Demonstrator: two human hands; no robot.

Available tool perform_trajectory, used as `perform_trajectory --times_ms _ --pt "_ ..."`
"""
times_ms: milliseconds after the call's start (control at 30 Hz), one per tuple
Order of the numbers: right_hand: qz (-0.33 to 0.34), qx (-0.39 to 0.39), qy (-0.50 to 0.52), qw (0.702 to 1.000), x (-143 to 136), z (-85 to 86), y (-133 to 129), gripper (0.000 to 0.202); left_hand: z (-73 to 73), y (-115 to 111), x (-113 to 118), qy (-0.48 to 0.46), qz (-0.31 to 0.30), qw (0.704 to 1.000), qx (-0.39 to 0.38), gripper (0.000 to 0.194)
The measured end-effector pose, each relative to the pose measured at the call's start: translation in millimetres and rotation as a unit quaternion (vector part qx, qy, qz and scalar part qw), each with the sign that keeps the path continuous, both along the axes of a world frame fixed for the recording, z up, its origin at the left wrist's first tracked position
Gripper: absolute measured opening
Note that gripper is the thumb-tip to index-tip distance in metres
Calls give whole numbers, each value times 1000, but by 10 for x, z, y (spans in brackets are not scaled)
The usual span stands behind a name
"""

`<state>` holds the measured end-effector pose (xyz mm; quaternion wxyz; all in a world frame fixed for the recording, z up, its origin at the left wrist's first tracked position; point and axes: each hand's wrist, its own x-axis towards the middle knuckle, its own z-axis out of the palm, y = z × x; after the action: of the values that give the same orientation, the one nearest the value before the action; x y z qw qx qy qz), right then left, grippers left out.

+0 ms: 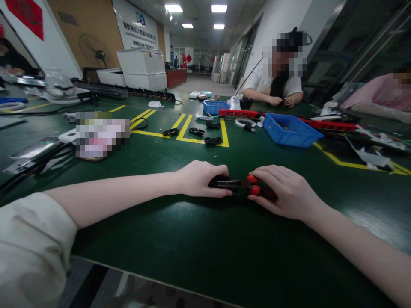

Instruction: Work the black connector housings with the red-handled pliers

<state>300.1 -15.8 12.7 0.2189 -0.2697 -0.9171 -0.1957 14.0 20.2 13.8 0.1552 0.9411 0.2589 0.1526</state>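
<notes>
My right hand (282, 190) is closed around the red and black handles of a pair of pliers (253, 185), whose dark jaws point left. The jaws reach a small black part (217, 181) that my left hand (205, 179) grips between thumb and fingers. How the jaws meet the part is hard to make out, since my left fingers cover much of it. Both hands are just above the green table (180, 239). Farther back, several similar black parts (213, 140) lie in and around yellow tape marks.
A blue bin (290, 131) stands at the right, and a smaller blue bin (215, 107) farther back. Red strips (240, 113) lie near them. At the left are a blurred-out phone-like object (101, 139) and black cables (35, 164). A co-worker (276, 81) sits across the table.
</notes>
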Motion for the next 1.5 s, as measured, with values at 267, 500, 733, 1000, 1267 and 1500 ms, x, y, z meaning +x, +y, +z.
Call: perform_trajectory --times_ms 267,500,733,1000,1267,1500 --pt "3 -9 -9 1000 11 -2 -8 39 -14 14 10 28 -2 999 19 43" --pt "-5 0 -21 1000 -10 8 -12 38 -21 20 8 35 1 999 22 43" --pt "-18 -11 -12 1000 -12 -1 -5 38 -41 26 4 34 1 999 18 43" --pt "-16 16 -19 1000 2 -15 2 37 -34 24 5 40 4 999 23 43" --pt "-28 80 -32 996 -2 -21 -15 33 -33 22 3 40 -5 999 33 45" --pt "-25 95 -34 995 -22 -18 -21 30 -23 18 3 47 -5 998 34 45"
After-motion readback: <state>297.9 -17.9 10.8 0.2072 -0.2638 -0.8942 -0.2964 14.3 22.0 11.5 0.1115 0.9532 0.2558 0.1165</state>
